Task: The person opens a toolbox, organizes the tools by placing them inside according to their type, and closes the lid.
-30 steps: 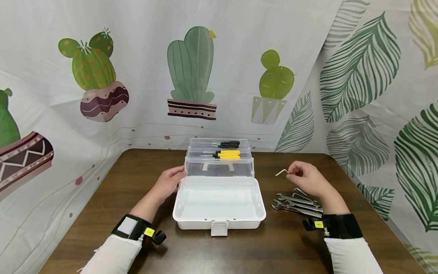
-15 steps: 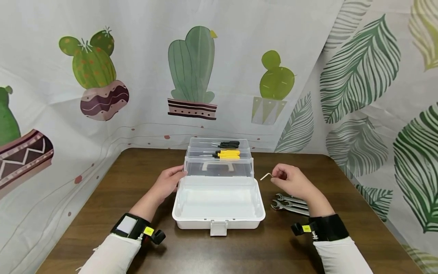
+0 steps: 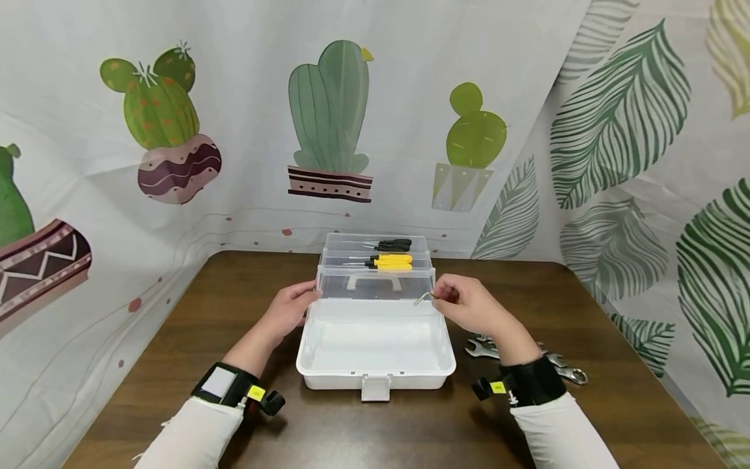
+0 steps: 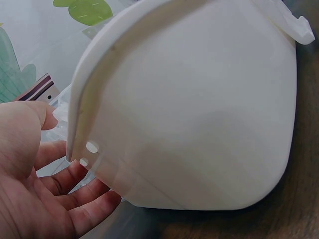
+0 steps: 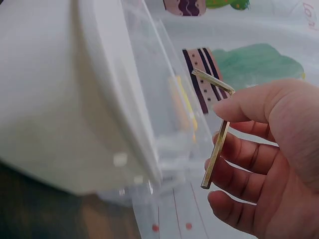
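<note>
A white toolbox (image 3: 375, 382) stands with its clear lid and trays raised at the back. My left hand (image 3: 288, 306) grips its back left corner, thumb on the clear part and fingers curled beneath, as the left wrist view shows. In my right hand (image 3: 465, 303), a brass-coloured L-shaped hex key (image 5: 218, 154) is pinched between thumb and fingers. The hand is just above the toolbox's back right corner, with the key's bent end (image 3: 419, 300) over the box. Yellow-handled screwdrivers (image 3: 394, 262) and black-handled screwdrivers (image 3: 394, 245) lie in the raised trays.
Several metal wrenches (image 3: 484, 349) lie on the brown wooden table (image 3: 234, 286) right of the toolbox, partly hidden under the right forearm. The box's front latch (image 3: 375, 388) hangs down. A printed cloth (image 3: 252, 130) hangs behind the table.
My right hand has moved left with the hex key, from above the wrenches to the toolbox's back right corner. The left hand has stayed at the box's left side.
</note>
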A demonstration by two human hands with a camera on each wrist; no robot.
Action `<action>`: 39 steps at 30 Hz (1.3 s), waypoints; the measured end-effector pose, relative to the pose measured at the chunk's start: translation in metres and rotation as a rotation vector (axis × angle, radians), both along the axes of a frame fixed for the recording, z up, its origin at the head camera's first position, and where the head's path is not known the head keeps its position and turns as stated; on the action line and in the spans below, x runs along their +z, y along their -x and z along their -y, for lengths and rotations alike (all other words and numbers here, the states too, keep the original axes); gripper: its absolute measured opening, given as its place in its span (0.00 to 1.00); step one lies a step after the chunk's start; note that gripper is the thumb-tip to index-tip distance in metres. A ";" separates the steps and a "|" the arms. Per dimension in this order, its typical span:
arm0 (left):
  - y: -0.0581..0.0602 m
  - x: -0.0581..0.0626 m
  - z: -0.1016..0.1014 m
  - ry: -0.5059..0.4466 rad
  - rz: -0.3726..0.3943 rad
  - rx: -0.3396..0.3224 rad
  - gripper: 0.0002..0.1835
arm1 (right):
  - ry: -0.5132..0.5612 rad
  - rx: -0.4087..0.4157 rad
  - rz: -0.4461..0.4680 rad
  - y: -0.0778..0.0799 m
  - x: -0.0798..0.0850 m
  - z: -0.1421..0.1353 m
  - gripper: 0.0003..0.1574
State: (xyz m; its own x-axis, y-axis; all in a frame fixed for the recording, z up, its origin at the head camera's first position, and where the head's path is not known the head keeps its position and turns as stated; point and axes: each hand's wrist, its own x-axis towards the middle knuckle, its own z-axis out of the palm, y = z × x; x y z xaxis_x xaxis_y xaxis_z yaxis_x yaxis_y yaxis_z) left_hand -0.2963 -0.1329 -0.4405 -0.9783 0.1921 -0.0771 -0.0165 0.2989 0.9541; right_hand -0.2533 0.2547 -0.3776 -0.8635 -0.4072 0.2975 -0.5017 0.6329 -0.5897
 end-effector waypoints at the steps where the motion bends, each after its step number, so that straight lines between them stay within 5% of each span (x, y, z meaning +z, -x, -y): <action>1: 0.000 0.001 0.000 0.002 -0.002 -0.002 0.29 | -0.005 0.008 -0.002 0.000 0.002 0.003 0.03; 10: 0.000 0.002 0.002 0.019 -0.003 0.005 0.29 | -0.093 0.058 -0.030 0.008 0.028 0.027 0.03; 16: 0.000 0.003 0.003 0.023 -0.001 0.018 0.29 | -0.271 0.088 -0.067 0.021 0.044 0.048 0.03; 25: -0.001 0.001 0.001 -0.003 0.010 0.012 0.29 | -0.581 0.142 -0.083 0.030 0.050 0.084 0.02; 28: -0.004 0.008 0.001 -0.005 0.017 0.004 0.28 | -0.651 0.151 -0.104 0.030 0.049 0.095 0.09; 39: 0.002 -0.004 0.002 -0.005 0.010 0.014 0.28 | -0.969 0.152 -0.140 0.037 0.043 0.133 0.12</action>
